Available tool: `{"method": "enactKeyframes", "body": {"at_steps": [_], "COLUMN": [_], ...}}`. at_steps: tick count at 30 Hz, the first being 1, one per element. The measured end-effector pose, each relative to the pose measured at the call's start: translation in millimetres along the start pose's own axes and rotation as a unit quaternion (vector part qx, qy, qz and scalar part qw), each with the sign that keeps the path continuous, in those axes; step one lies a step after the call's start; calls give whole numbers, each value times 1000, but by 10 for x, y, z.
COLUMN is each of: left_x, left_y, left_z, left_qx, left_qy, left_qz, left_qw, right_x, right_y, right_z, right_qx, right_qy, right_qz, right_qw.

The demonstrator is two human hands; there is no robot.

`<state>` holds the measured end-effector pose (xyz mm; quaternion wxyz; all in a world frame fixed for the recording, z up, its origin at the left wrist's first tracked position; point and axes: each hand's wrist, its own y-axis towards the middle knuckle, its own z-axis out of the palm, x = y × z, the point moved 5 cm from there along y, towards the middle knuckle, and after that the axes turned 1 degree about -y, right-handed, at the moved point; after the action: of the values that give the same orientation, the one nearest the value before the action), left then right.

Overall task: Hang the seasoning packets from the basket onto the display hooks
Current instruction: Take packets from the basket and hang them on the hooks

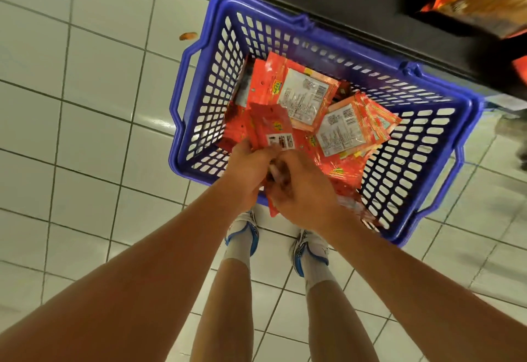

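I see both hands meet over the near edge of the blue slotted plastic basket (199, 56): left hand (247, 174) and right hand (303, 196) clench a fanned bunch of red foil seasoning packets (273, 133), probably squaring them for hanging. More packets lie loose inside; no hooks visible.

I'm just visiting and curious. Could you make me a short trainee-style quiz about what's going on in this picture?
1. True or false: the blue basket stands on a tiled floor.
2. What do the left hand and right hand hold together? A) a bottle B) red seasoning packets C) nothing
3. Fill in: more packets lie loose inside the ____.

Key: 1 true; 2 B; 3 basket.
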<state>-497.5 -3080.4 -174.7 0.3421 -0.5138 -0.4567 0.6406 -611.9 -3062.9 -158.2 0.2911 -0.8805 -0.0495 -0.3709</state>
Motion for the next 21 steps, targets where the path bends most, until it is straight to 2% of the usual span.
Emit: {"method": "enactKeyframes", "body": {"at_steps": [3,6,8,10,12,15,18,21], "left_x": [-120,-309,-457,-595,-733,-944,-1218,-1584], "left_y": [-171,-445,-664,-904,-1182,-1616,-2084,-2645], "left_z": [-72,-46,19,93,183,243,153,58], "left_qx": [-1,26,62,84,105,119,78,50], "left_qy": [0,0,6,2,2,-29,-50,-50], "left_qz": [6,-3,4,8,19,56,91,121], "left_qw": [1000,1000,998,996,994,991,992,990], "right_x": [64,-60,-128,-35,194,530,860,1305], "right_y": [-82,-52,-19,-10,-41,-145,-318,-567], "right_z": [-220,-734,-1055,-1268,-1467,-1844,-2349,-2936], "right_qx": [11,-112,-126,-68,-41,-93,-143,-163], "right_qy": [27,85,221,372,422,447,481,478], "right_qz": [-5,99,197,242,238,232,229,176], "right_qw": [1000,985,947,893,874,859,834,845]}}
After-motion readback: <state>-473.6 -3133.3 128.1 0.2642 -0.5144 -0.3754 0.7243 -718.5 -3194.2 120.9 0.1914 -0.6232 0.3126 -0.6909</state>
